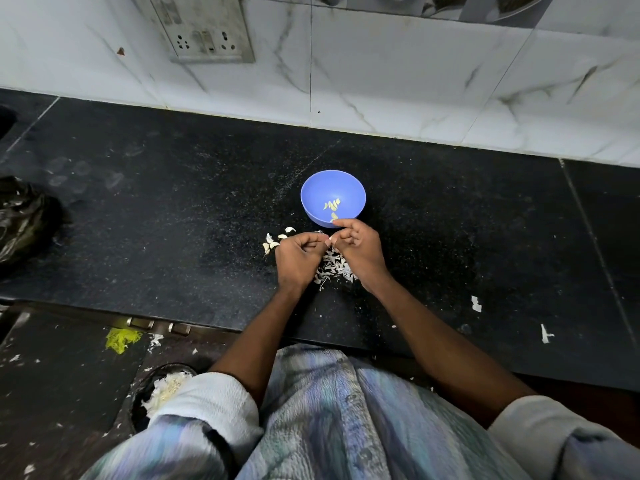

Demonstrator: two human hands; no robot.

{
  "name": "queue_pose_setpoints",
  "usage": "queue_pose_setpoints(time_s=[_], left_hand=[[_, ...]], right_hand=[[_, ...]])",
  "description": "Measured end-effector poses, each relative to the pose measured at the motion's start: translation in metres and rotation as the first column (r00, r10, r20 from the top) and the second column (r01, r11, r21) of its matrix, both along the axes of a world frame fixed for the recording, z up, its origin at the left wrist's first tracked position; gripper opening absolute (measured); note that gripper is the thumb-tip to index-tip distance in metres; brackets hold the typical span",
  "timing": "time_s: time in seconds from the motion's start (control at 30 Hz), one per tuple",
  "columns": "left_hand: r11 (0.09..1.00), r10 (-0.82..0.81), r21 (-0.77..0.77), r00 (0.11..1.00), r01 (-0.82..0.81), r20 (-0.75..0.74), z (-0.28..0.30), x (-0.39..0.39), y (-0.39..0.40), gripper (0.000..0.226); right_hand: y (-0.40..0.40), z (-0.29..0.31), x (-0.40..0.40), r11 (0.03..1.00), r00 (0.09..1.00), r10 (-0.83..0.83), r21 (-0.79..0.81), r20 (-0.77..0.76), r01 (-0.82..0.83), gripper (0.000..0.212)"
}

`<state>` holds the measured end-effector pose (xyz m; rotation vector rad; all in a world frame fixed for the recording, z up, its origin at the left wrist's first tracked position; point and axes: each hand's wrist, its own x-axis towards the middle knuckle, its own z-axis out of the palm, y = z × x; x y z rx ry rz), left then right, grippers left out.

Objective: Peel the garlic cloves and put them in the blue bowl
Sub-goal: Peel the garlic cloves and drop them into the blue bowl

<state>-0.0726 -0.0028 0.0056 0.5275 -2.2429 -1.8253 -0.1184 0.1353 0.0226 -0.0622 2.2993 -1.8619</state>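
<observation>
A blue bowl (313, 194) stands on the black counter (173, 220) and holds several peeled garlic cloves (331, 205). Just in front of it my left hand (298, 259) and my right hand (360, 249) meet, fingers curled, pinching a small pale garlic clove (329, 240) between them. Most of that clove is hidden by my fingertips. Several unpeeled cloves (275, 240) lie on the counter just left of my left hand. A heap of white garlic skins (334, 268) lies under and between my hands.
A black plastic bag (24, 223) sits at the counter's left edge. The white tiled wall carries a socket panel (204, 32) behind. Skin scraps (476, 303) dot the counter at right. Below the counter's front edge, a round bin with peelings (162, 393) stands on the floor.
</observation>
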Motion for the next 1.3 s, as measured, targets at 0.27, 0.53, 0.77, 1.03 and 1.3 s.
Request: queue_pose_setpoints(time_s=[0.27,0.53,0.77,1.03,1.3], left_hand=[[0.982,-0.028,-0.190,0.994,0.008,-0.104,0.004,0.004,0.000,0.009],[0.987,0.002,-0.158,0.998,-0.012,-0.068,0.005,0.004,0.000,0.009],[0.995,0.004,-0.101,0.998,-0.011,-0.068,0.005,0.003,0.002,0.015],[0.999,0.047,0.000,0.998,-0.047,-0.034,0.008,0.001,0.009,0.008],[0.981,0.088,0.173,0.996,-0.087,-0.001,0.012,0.001,0.010,0.012]], right_hand=[[0.003,0.000,0.000,0.995,0.997,-0.006,-0.099,0.081,0.014,0.023],[0.004,0.004,0.002,0.999,0.999,0.031,0.014,-0.017,-0.031,0.015],[0.005,0.001,0.003,0.999,0.999,0.012,0.044,-0.031,-0.010,0.015],[0.001,-0.001,0.004,0.997,0.999,-0.026,-0.072,0.026,0.028,0.023],[-0.006,0.004,0.004,0.972,0.993,-0.051,-0.224,0.105,0.074,0.017]])
